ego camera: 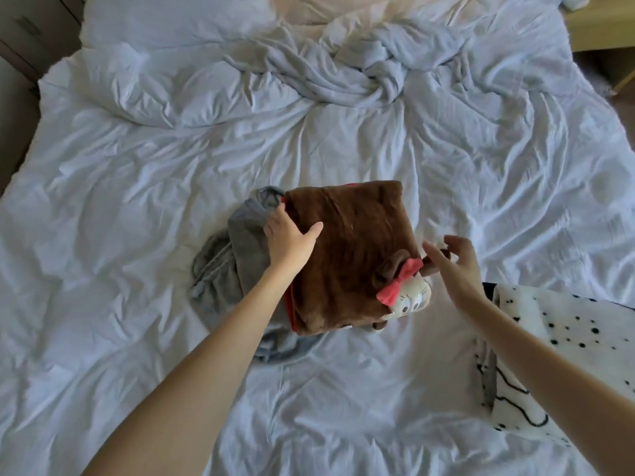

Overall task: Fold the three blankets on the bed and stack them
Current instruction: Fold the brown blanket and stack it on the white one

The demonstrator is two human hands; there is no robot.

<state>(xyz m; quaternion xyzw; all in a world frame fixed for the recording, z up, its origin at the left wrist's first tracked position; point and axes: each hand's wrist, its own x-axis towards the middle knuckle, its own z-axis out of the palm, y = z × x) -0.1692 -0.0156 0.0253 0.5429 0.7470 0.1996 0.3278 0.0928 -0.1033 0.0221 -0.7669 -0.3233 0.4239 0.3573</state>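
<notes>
A folded brown blanket (350,255) with a red lining and a cartoon mouse hood (405,297) lies mid-bed, partly on top of a crumpled grey blanket (230,269). My left hand (290,237) grips the brown blanket's left edge, thumb on top and fingers tucked under it. My right hand (453,266) hovers just right of the brown blanket with its fingers spread, holding nothing. A white blanket with black dots and lines (536,355) lies folded at the right edge, partly under my right forearm.
The bed (137,201) is covered in a wrinkled white duvet. A pale grey sheet (343,70) is bunched near the head of the bed. Dark furniture (24,32) stands at the far left, a wooden nightstand (604,25) at the far right.
</notes>
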